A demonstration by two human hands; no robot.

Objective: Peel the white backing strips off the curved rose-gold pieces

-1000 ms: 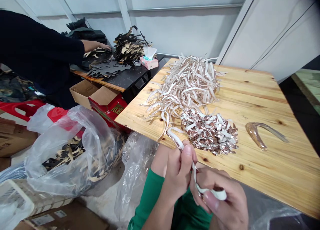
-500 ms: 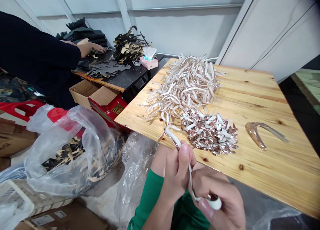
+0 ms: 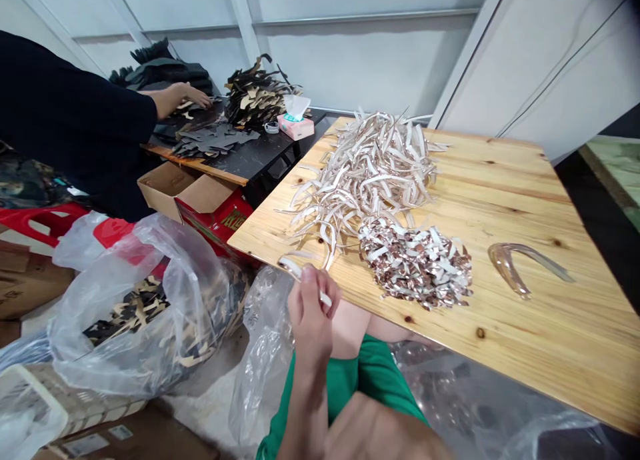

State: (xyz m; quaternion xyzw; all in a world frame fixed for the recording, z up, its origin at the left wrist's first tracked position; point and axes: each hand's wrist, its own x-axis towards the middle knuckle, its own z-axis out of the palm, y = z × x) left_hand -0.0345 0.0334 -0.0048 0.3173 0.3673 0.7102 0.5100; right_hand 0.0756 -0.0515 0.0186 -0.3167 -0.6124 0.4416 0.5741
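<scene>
My left hand [image 3: 311, 303] is closed around a thin, curved white strip [image 3: 291, 267] with a shiny edge, just off the table's near left edge. One end of the strip reaches over the wood, and a short end pokes out past my fingers. Low over my lap is my right hand [image 3: 387, 430], smeared by motion, its fingers hidden. A large heap of long white and rose-gold strips [image 3: 377, 163] lies on the table. In front of it is a pile of short shiny pieces [image 3: 417, 263]. Farther right lies a bent, glossy bundle of strips [image 3: 513, 270].
The wooden table [image 3: 545, 327] fills the right side. A clear plastic bag [image 3: 170, 247] of dark and tan scraps stands on the floor at left. A co-worker's hand [image 3: 193, 95] is over a black table [image 3: 260, 157] with a tissue box [image 3: 296, 127].
My left hand has moved left, carrying the strip away from my right hand. My right hand has dropped down and left, and the strip end it pinched no longer shows there.
</scene>
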